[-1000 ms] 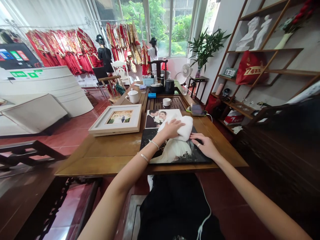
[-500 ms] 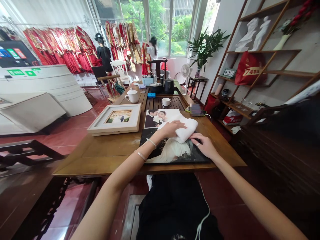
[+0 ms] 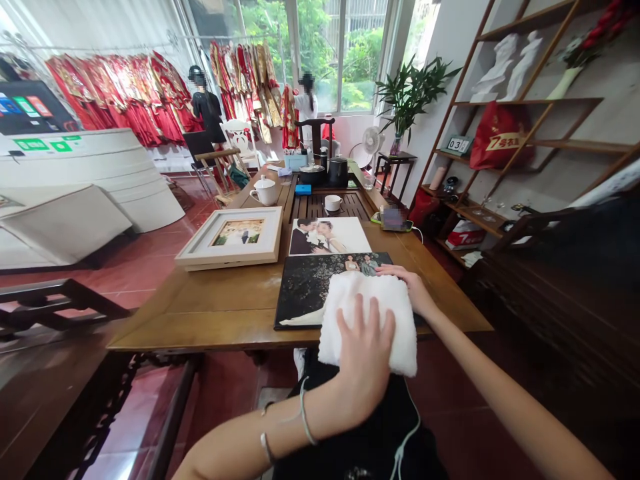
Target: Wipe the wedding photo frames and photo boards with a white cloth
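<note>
My left hand (image 3: 367, 353) is on a folded white towel (image 3: 333, 333), fingers spread across its top and thumb hidden. The towel covers the lower right part of a dark wedding photo panel (image 3: 305, 287) and reaches past the table's front edge. At the panel's right side, my right hand (image 3: 413, 287) rests with fingers stretched over its upper right corner; the towel hides some of that hand. Just behind the panel lies a lighter wedding photo (image 3: 345, 237) of a couple.
A white-framed picture (image 3: 200, 247) lies left on the wooden table (image 3: 210, 313). Farther back are a lidded cup (image 3: 266, 192), a small white cup (image 3: 333, 203), a blue box (image 3: 303, 190) and a phone (image 3: 397, 220) with a cable. Two people stand near the clothes racks.
My left hand has drawn the towel toward me, from the panel's upper part over its front edge. The couple at the panel's top now shows. My right hand stays at the right side.
</note>
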Available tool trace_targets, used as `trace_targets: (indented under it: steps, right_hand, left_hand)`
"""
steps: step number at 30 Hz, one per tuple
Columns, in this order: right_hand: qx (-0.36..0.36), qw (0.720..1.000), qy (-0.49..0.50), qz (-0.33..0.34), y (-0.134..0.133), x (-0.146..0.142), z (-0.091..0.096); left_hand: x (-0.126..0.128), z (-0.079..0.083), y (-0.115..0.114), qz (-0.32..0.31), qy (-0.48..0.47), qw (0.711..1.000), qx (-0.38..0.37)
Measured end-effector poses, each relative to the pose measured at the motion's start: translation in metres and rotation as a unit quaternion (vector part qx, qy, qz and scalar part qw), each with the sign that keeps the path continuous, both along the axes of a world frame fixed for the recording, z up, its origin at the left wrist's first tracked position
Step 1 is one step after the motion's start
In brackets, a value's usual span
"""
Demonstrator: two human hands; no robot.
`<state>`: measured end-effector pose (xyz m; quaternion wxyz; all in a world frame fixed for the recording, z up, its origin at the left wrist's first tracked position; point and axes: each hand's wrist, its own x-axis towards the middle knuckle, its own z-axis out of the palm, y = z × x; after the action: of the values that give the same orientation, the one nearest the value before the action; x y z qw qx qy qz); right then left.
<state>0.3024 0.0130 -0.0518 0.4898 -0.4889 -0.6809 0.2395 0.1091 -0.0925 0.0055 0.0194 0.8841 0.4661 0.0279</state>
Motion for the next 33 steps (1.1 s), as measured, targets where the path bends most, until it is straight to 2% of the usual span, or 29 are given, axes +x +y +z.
trace_targets:
  steps: [2, 4, 10, 15, 20, 23, 25, 29, 33]
  right_hand:
    - [0.006, 1.0, -0.003, 0.001, 0.0, -0.001, 0.001]
    - [0.009, 1.0, -0.007, -0.008, 0.0, -0.002, 0.0]
    - [0.004, 0.999, -0.028, -0.042, 0.002, -0.004, -0.004]
    - [0.005, 0.998, -0.042, -0.04, 0.003, -0.002, -0.006]
    - [0.003, 0.998, -0.046, -0.045, 0.003, -0.002, -0.006]
    - [0.006, 0.998, -0.047, -0.046, 0.003, -0.003, -0.005]
    - [0.008, 0.998, -0.047, -0.045, 0.003, -0.004, -0.004]
    - [0.005, 0.998, -0.042, -0.041, 0.002, -0.005, -0.002]
    - [0.004, 0.999, -0.043, -0.027, 0.001, -0.005, 0.0]
  left_hand:
    - [-0.007, 0.004, 0.001, -0.011, 0.003, 1.0, -0.018]
    - [-0.015, 0.009, 0.011, -0.003, 0.01, 1.0, -0.027]
    - [-0.016, 0.019, 0.073, 0.027, 0.022, 0.999, 0.006]
    - [-0.001, 0.007, 0.125, 0.035, -0.006, 0.998, 0.053]
    - [0.005, 0.0, 0.15, 0.046, -0.033, 0.996, 0.074]
    - [0.001, 0.006, 0.145, 0.04, -0.027, 0.997, 0.061]
    - [-0.004, 0.011, 0.131, 0.037, -0.022, 0.998, 0.051]
    - [-0.017, 0.015, 0.085, 0.033, -0.011, 0.999, 0.033]
    - [-0.029, 0.009, 0.037, 0.022, -0.001, 1.0, 0.014]
